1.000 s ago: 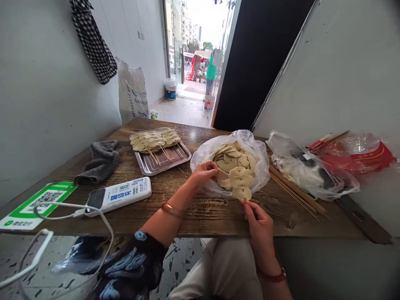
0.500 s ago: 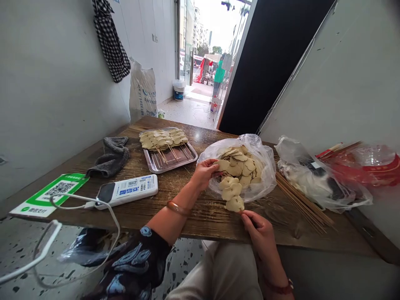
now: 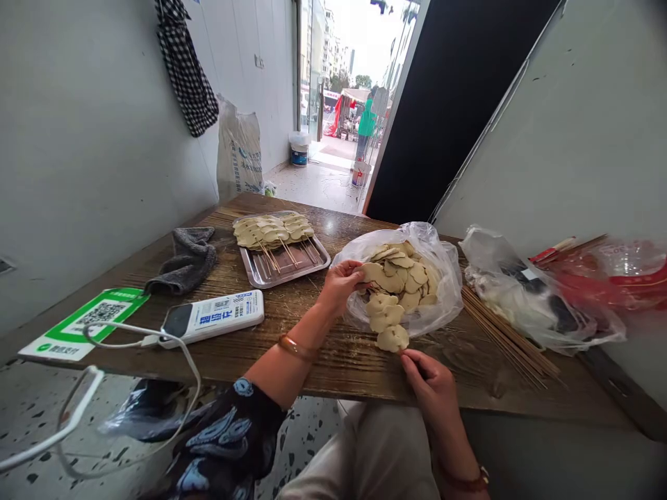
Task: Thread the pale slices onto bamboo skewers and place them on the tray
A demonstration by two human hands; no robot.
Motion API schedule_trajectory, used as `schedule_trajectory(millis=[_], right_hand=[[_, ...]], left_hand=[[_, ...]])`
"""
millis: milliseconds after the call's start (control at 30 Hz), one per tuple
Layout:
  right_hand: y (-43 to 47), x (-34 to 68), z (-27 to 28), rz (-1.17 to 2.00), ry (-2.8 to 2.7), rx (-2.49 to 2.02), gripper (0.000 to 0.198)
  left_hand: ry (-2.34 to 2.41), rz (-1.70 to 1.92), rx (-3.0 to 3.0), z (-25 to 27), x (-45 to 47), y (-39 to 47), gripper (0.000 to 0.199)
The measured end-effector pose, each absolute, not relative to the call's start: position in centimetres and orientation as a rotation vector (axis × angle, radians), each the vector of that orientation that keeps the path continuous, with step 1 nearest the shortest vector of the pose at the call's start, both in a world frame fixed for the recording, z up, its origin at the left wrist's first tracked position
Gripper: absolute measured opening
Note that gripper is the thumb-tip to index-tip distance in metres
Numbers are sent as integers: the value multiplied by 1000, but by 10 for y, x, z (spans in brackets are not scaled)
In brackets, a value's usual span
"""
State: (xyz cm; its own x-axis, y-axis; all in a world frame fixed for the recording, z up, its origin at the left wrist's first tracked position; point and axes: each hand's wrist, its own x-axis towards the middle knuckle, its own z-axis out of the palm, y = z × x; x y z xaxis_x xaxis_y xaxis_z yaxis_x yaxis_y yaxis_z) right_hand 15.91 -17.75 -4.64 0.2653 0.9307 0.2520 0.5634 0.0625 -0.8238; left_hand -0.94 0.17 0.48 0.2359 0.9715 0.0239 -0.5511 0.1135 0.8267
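The head camera looks out from about seated eye height, facing forward and down across the wooden table [image 3: 354, 375]. It sits close over the left hand [image 3: 341, 283] and right hand [image 3: 431, 383], which show below the middle of the view, with the trousered thighs [image 3: 378, 444] at the bottom edge. Its wide reach runs past the table's far edge to the street-side doorway [image 3: 338, 104] at the top, between the left wall [image 3: 78, 139] and right wall [image 3: 583, 132]

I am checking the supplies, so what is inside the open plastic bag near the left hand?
The bag holds a pile of thin, pale slices. The left hand pinches one slice. The top slices cover the bag's bottom, so it cannot be seen.
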Motion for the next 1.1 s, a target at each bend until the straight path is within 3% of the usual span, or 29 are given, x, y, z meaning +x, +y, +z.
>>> schedule_trajectory(millis=[267, 567, 1100], right_hand=[[-174, 155, -48, 475, -1415, -1639, 27], [-171, 154, -49, 426, -1416, -1647, 28], [-177, 154, -49, 370, -1418, -1596, 24]], left_hand=[[715, 1279, 1024, 3, -6, 1, 22], [775, 1241, 1226, -3, -3, 3, 18], [560, 1069, 753, 3, -9, -1, 31]])
